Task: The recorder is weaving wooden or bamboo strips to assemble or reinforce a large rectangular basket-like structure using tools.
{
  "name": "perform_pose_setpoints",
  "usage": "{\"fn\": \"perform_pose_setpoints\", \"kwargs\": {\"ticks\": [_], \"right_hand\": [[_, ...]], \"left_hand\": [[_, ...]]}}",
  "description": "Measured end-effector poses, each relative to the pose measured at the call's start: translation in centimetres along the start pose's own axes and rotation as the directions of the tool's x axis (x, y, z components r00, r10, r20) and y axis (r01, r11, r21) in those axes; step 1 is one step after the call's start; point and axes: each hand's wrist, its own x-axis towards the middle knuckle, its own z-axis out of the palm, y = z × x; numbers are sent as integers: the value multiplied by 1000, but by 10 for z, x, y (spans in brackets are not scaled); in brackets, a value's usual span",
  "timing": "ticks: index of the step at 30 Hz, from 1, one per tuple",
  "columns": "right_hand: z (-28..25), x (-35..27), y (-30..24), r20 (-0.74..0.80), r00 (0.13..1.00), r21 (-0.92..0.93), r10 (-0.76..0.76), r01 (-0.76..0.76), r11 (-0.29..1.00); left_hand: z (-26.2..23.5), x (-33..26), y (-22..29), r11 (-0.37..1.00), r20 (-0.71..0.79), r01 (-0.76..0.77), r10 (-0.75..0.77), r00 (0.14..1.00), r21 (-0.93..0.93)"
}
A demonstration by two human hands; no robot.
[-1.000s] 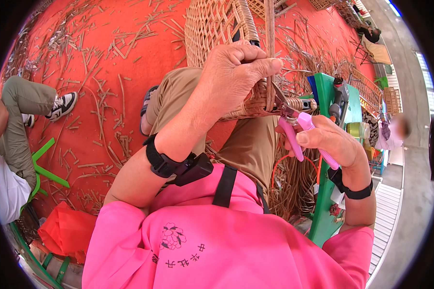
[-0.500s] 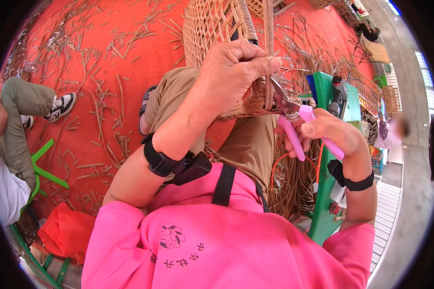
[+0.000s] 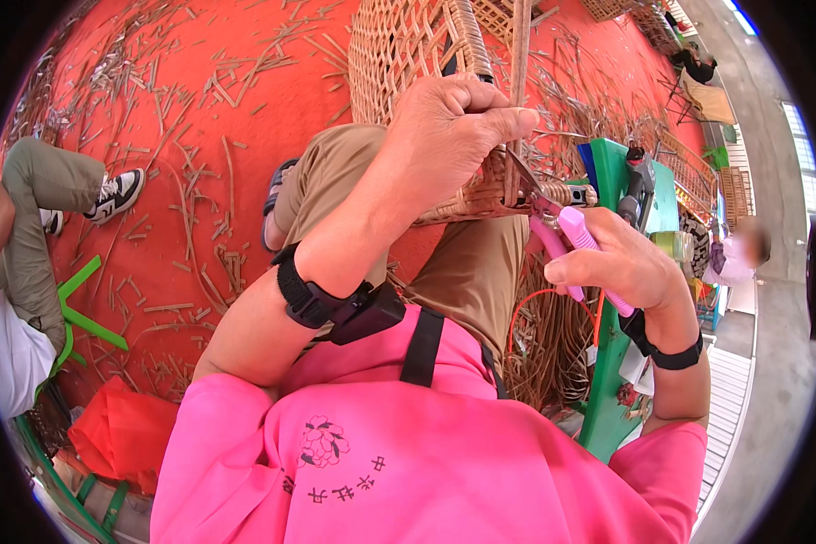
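Note:
My left hand (image 3: 453,127) is closed around a rattan strand (image 3: 519,54) at the rim of a woven rattan basket (image 3: 408,45) that rests on my knee. My right hand (image 3: 621,267) grips pink-handled cutters (image 3: 571,240). Their metal jaws point left and sit against the basket's rim just below my left thumb. Both wrists wear black straps. I wear a pink shirt and tan trousers.
Cut rattan pieces litter the red floor (image 3: 199,118). A seated person's leg and sneaker (image 3: 118,192) are at the left, beside a green stool (image 3: 82,313). A green stand (image 3: 612,299) with tools is at my right, and a bundle of rattan strands (image 3: 553,335) lies below the basket.
My right hand has moved the cutters left and up, bringing the jaws to the basket's rim. My left hand has kept its grip on the strand.

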Motion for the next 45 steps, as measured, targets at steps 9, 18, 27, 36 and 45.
{"fn": "perform_pose_setpoints", "kwargs": {"ticks": [9,18,27,36,45], "right_hand": [[29,3,23,-258,966,100,-26,53,994],[55,-2,54,-495,817,241,-297,457,856],[22,-40,202,-946,236,315,225,486,815],[-30,-72,358,-754,131,631,644,-128,765],[-103,-33,443,-763,16,623,647,-253,740]], "left_hand": [[0,0,1,999,25,42,-43,999,9],[-43,18,-8,974,-219,-210,222,950,79],[-23,-31,2,941,-193,-51,122,974,335],[10,-50,4,892,72,-210,198,978,400],[17,-56,0,885,15,-207,221,975,418]]}}
